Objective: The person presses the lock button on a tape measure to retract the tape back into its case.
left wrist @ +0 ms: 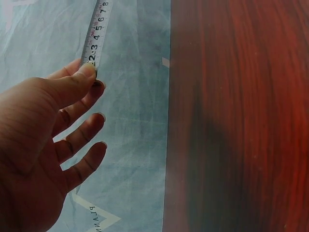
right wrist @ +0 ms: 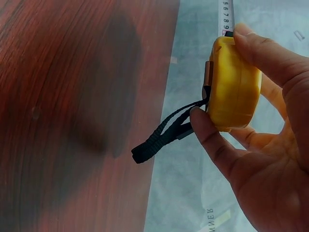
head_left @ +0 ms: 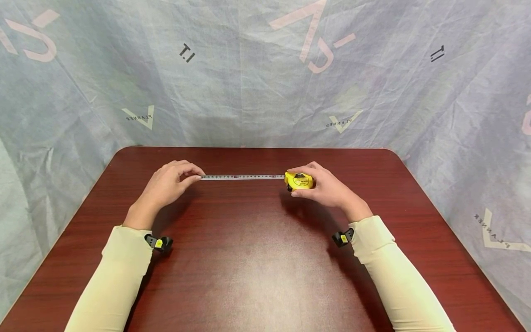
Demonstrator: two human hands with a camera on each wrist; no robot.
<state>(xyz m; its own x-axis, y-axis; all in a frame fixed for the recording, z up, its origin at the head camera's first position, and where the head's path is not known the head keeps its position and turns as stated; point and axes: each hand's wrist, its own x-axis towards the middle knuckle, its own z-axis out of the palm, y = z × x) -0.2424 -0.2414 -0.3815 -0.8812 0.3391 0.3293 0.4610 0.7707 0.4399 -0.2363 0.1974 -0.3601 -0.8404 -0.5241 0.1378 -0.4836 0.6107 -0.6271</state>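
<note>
A yellow tape measure (head_left: 300, 181) is held in the right hand (head_left: 327, 186), its case gripped between thumb and fingers. From the case a silver blade (head_left: 249, 177) with black numbers runs straight across to the left hand (head_left: 170, 182). There the thumb and forefinger pinch the blade's free end, hiding its tip. In the left wrist view the other left fingers (left wrist: 87, 133) are spread apart below the blade. A black wrist strap (right wrist: 154, 142) hangs from the case in the right wrist view. Both hands hold the tape above the table, and their shadows fall on the wood.
The reddish-brown wooden table (head_left: 249, 240) has rounded far corners. Grey fabric (head_left: 249, 92) with printed letters hangs behind it and along both sides. A small black camera (head_left: 163, 243) is strapped to the left wrist, another camera (head_left: 342, 238) to the right.
</note>
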